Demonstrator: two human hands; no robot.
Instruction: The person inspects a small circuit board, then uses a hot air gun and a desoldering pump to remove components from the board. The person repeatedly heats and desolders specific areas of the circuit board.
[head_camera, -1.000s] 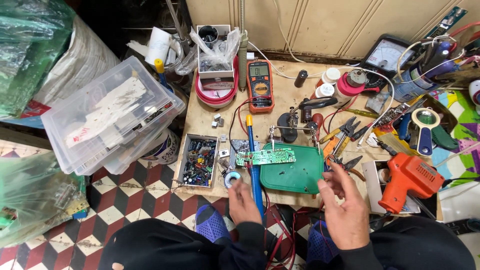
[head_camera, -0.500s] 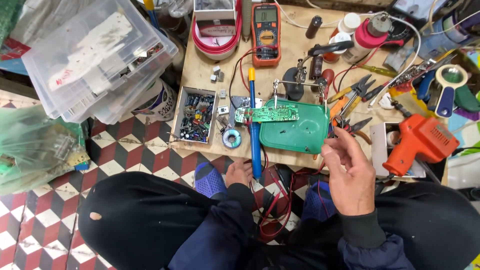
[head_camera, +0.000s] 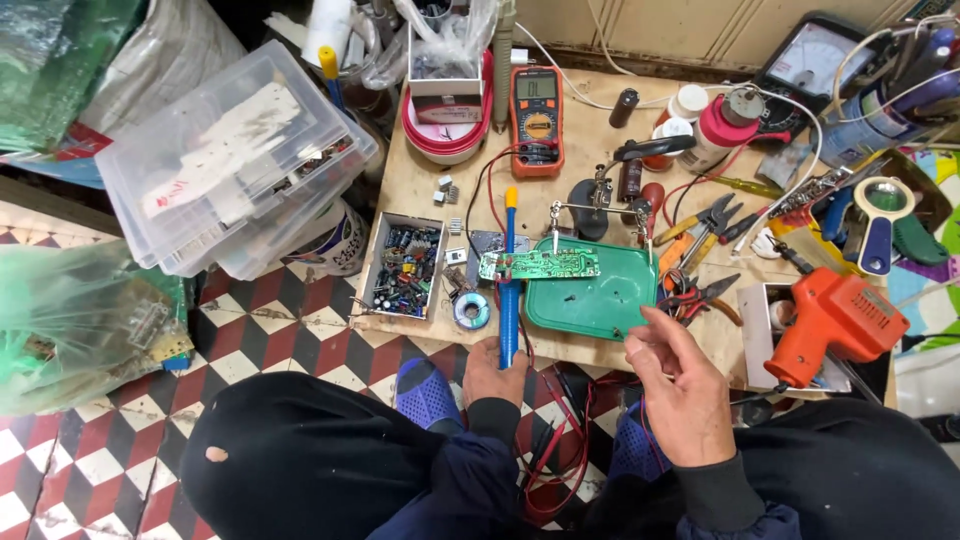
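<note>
Head view: I look down on a low wooden table (head_camera: 420, 185) set over a checkered floor. My left hand (head_camera: 493, 372) is wrapped around the lower end of a blue soldering iron (head_camera: 509, 290), which lies upright along the table with its yellow tip end pointing away from me. My right hand (head_camera: 680, 385) hovers at the near edge of a green tray (head_camera: 600, 300), fingers (head_camera: 648, 335) loosely curled and pinched together; I cannot tell whether they hold anything. A green circuit board (head_camera: 538, 265) is clamped in a small stand just above the tray, touching the iron's shaft on its left side. To the left sits a tray of small parts (head_camera: 405, 270); beyond it, an orange meter (head_camera: 536, 110). An orange solder gun (head_camera: 835, 320) lies to the right, pliers (head_camera: 700, 295) between it and the tray.
</note>
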